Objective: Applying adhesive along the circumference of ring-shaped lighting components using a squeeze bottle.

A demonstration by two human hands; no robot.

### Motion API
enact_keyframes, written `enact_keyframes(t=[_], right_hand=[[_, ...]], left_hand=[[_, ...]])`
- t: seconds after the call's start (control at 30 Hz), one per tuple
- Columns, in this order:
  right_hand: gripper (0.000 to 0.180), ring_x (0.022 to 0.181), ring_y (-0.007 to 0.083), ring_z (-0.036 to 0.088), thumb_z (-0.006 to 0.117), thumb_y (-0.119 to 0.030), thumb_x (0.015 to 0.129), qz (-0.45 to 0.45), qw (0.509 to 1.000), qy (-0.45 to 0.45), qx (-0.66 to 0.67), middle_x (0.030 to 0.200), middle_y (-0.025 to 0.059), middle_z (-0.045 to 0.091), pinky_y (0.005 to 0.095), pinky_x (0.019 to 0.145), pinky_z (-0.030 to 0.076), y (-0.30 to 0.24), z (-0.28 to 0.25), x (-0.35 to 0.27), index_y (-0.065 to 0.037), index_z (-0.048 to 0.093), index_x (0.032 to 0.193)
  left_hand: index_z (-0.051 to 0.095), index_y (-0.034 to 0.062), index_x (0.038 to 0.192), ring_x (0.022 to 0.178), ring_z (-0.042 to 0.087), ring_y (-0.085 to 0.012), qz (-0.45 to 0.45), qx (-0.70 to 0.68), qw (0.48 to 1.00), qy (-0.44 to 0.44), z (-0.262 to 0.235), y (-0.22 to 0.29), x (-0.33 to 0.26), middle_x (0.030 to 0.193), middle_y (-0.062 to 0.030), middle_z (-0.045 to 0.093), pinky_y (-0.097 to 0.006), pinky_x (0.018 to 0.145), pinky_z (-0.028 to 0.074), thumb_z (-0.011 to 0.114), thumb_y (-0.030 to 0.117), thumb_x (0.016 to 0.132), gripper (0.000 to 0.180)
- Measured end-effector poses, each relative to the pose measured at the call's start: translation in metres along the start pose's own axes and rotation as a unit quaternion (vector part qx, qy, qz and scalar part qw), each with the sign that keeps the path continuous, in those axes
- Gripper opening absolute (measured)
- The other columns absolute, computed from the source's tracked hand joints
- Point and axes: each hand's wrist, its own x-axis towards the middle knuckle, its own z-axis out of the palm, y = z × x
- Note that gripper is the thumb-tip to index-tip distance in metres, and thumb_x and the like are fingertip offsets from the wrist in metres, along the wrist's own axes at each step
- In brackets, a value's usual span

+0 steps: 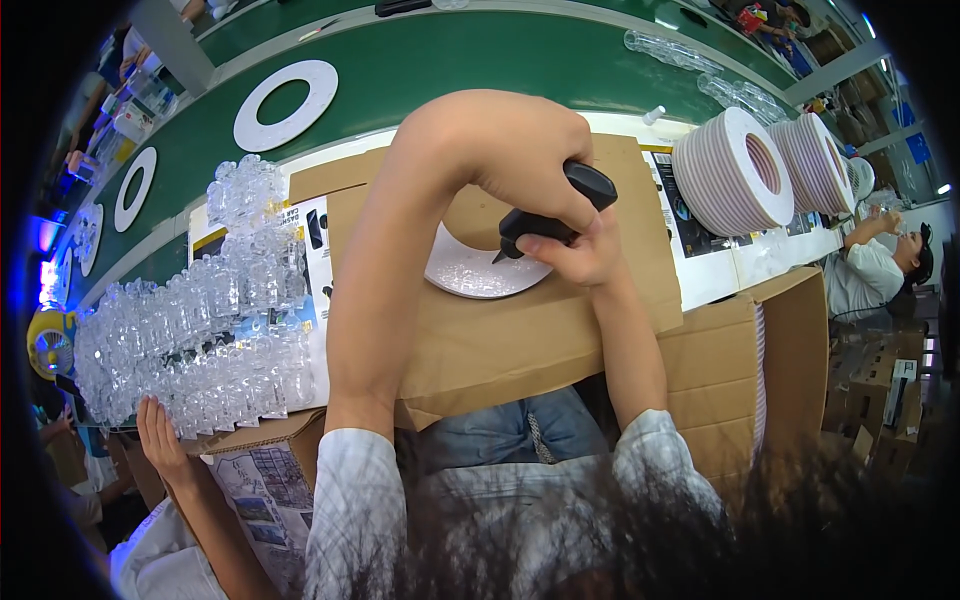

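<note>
A white flat ring [465,268] lies on a brown cardboard sheet [500,340] in front of me, with glossy wet-looking spots on its surface. Over its right part is a black squeeze bottle [540,226] with a pointed nozzle, tip down close to the ring. My left hand [535,160] reaches over from above, closed round the bottle. From the right, my right hand [585,252] also grips it, thumb along its lower side near the nozzle. Part of the ring is hidden behind my hands and left forearm.
Clear plastic bottles [190,310] crowd the left side, where another person's hand [160,435] touches them. Stacked white rings [730,175] stand at the right. More rings [287,105] lie on the green belt [400,70]. A small white bottle [655,115] lies beyond the cardboard.
</note>
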Motion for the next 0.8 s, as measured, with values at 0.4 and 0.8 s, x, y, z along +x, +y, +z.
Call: enact_keyframes(t=[0.4,0.8], right_hand=[[0.063,0.097,0.0234,0.067,0.068,-0.037,0.081,0.205,0.922,-0.154,0.291,0.116,0.0173,0.064,0.0349,0.079,0.057,-0.019,-0.022,0.03,0.0,0.052,0.129],[0.061,0.121,0.0361,0.057,0.043,-0.039,0.097,0.219,0.82,-0.251,0.464,0.135,0.0249,0.051,0.0493,0.093,0.054,-0.005,-0.016,0.059,0.006,0.041,0.138]], left_hand=[[0.067,-0.0033,0.075,0.053,0.054,-0.0238,0.034,-0.047,0.986,0.154,-0.005,-0.017,-0.004,0.06,-0.0164,0.057,-0.034,0.052,0.044,0.07,0.039,0.074,0.042],[0.062,-0.0017,0.067,0.054,0.043,-0.0094,0.026,-0.126,0.976,0.174,-0.02,-0.046,-0.028,0.055,-0.0004,0.048,-0.028,0.049,0.036,0.07,0.036,0.084,0.042]])
